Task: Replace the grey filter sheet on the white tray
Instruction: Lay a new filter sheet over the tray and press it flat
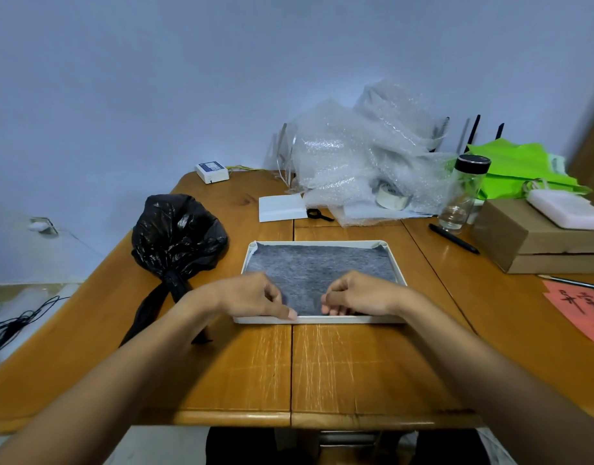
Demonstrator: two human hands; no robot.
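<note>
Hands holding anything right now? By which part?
Left hand and right hand each appear to pinch the grey filter sheet at its near edge, in the white tray.

At the centre of the frame a white tray lies on the wooden table, with the grey filter sheet spread inside it. The left hand and right hand sit side by side at the tray's lower edge, fingers curled; they seem to pinch the sheet's edge, though the grip is unclear. A tied black bag lies left of the tray. Bubble wrap is heaped at upper right, and a glass bottle stands beside it.
</note>
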